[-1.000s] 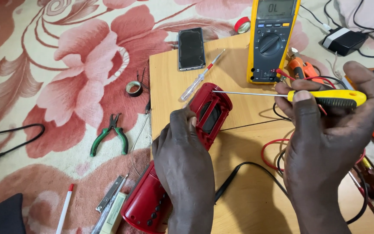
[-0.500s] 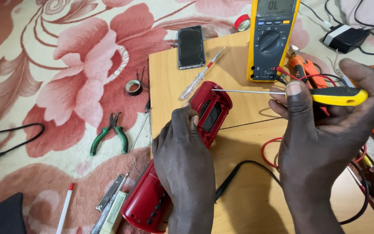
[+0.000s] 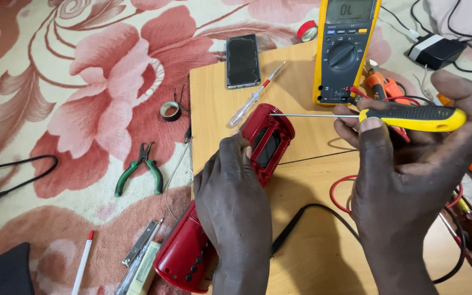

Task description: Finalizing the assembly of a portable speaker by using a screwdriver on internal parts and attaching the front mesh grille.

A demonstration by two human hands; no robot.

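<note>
hands: two, both in frame. left hand [image 3: 236,202] lies palm-down on the red plastic device [image 3: 230,213], fingers closed around its body, pinning it to the wooden board [image 3: 214,93]. device is one piece, long, glossy, rounded ends; it sits at 6 o'clock of the board, open window end pointing to 1 o'clock, button end off the board edge at 7 o'clock. middle of the casing is hidden under the hand.

right hand [image 3: 411,164] is closed on one yellow-and-black screwdriver [image 3: 411,117], held level, thin steel shaft pointing to 9 o'clock, tip at the device's upper rim; contact hard to make out.

other counts: one yellow multimeter [image 3: 345,49] at 12 o'clock, top cut off; one black phone [image 3: 242,60], screen dark; one clear-handled screwdriver [image 3: 255,95] beside it; one green-handled pliers [image 3: 140,169] at 9 o'clock on the floral carpet [image 3: 83,82]; two tape rolls, black [image 3: 170,111] and red [image 3: 307,30]; one orange tool [image 3: 383,87] at 2 o'clock, partly hidden by cables. red and black leads run under the right wrist, ends out of sight.
</note>
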